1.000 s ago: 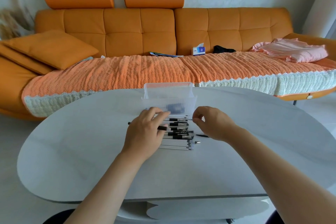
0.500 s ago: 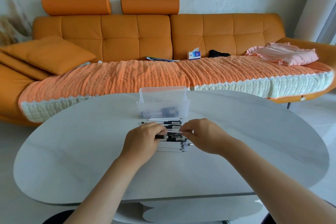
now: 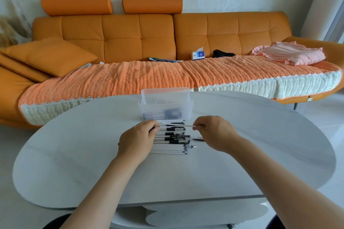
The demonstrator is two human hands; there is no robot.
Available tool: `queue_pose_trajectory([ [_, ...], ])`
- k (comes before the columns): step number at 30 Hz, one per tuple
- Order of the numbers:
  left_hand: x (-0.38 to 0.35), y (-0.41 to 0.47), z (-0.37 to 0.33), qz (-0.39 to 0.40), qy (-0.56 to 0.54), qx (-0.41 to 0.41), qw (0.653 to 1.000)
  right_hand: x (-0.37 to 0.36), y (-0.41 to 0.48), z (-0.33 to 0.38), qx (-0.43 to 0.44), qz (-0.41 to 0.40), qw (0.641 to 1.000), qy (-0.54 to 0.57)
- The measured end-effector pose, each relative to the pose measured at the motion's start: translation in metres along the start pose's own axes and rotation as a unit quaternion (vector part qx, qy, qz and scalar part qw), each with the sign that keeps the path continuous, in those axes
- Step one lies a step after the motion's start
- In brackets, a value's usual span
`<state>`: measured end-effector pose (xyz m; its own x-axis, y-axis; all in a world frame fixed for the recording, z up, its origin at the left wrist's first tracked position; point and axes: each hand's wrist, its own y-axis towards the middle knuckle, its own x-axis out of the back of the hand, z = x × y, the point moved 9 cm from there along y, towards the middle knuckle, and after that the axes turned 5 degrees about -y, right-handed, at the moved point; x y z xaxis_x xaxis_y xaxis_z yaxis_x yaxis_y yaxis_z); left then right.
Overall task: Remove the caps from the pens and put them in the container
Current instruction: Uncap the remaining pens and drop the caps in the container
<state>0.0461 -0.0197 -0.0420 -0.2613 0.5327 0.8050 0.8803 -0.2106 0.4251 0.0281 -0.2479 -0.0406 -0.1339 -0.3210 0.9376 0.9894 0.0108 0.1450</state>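
A pile of white pens (image 3: 170, 142), several with black caps, lies on the grey oval table (image 3: 93, 154) just in front of a clear ribbed plastic container (image 3: 165, 105) with dark pieces showing through its wall. Over the far side of the pile I hold one white pen (image 3: 178, 126) level between both hands. My left hand (image 3: 138, 140) grips its left end, where a bit of black shows at my fingertips. My right hand (image 3: 214, 133) pinches the white right end. The left hand hides the pile's left part.
A thin black piece (image 3: 198, 139) and a pen tip (image 3: 193, 146) lie on the table right of the pile. Behind the table stands an orange sofa (image 3: 158, 39) with a cushion, a tissue box (image 3: 198, 55) and folded pink cloth (image 3: 292, 55).
My hands were close together on the pile; now they are apart with one pen held between them. The right hand moved right and slightly away from me.
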Motion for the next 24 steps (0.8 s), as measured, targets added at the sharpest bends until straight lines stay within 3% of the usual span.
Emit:
queue_pose_trajectory([
  [17,-0.004,-0.002,-0.005,0.046,-0.052,-0.015,0.997,0.001,-0.002,0.009,0.04,-0.012,0.999,0.013],
  [24,-0.021,-0.009,-0.022,0.121,-0.066,-0.052,0.989,0.0,-0.004,0.026,0.096,-0.04,0.994,0.043],
])
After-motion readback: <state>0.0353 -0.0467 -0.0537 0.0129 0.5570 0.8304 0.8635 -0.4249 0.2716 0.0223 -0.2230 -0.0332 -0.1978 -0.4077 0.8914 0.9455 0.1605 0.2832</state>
